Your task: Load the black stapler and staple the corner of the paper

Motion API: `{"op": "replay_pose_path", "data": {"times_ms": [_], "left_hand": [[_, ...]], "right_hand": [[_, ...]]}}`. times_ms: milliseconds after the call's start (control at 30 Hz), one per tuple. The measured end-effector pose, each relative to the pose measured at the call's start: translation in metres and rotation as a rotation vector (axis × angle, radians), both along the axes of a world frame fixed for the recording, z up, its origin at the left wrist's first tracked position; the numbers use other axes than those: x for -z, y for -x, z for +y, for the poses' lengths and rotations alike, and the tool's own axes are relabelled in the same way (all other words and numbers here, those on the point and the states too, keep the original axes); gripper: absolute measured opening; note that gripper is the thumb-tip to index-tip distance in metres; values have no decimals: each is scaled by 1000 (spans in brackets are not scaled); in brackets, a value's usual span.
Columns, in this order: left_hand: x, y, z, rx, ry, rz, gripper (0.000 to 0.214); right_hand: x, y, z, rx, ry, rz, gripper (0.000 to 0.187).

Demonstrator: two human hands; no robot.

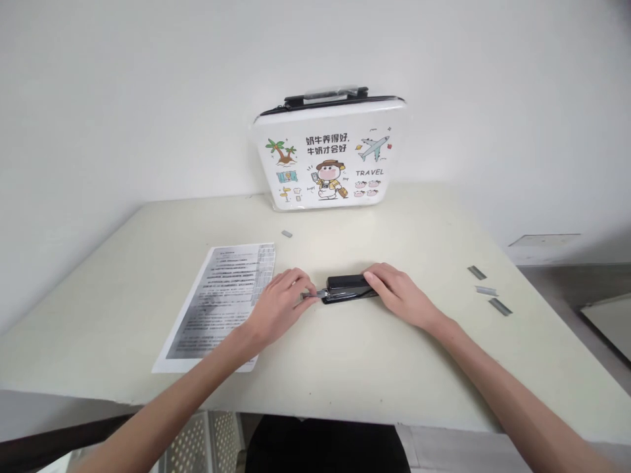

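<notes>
A black stapler [348,284] lies on the table, its left end pointing at my left hand. Around its right end my right hand [394,289] is closed, thumb along the top and the fingers on the far side. My left hand [288,299] pinches a narrow metal piece [321,293] that sticks out of the stapler's left end. Whether this is the staple slide or a strip of staples I cannot tell, since the fingertips partly cover it. Under and beside my left hand lies a printed sheet of paper [217,302].
Several staple strips are on the pale table [345,368]: one small strip [286,233] behind the paper, others [500,306] near the right edge. A white cartoon-printed case [328,154] with a black handle stands against the wall.
</notes>
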State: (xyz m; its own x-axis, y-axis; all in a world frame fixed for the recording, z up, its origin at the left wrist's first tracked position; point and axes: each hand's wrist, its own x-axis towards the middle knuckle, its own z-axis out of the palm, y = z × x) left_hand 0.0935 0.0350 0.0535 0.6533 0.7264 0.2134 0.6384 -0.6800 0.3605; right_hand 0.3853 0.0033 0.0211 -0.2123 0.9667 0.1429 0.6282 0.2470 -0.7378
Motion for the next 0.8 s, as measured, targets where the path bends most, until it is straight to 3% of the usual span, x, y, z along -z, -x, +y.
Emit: {"op": "replay_pose_path", "data": {"times_ms": [200, 433, 800], "left_hand": [[-5, 5, -3, -63, 73, -96, 10], [-2, 6, -6, -9, -4, -99, 19], [6, 15, -4, 12, -66, -159, 16]], "right_hand": [[-1, 0, -1, -1, 8, 14, 45], [-3, 1, -1, -7, 6, 27, 43], [-1, 0, 0, -8, -1, 21, 43]]}}
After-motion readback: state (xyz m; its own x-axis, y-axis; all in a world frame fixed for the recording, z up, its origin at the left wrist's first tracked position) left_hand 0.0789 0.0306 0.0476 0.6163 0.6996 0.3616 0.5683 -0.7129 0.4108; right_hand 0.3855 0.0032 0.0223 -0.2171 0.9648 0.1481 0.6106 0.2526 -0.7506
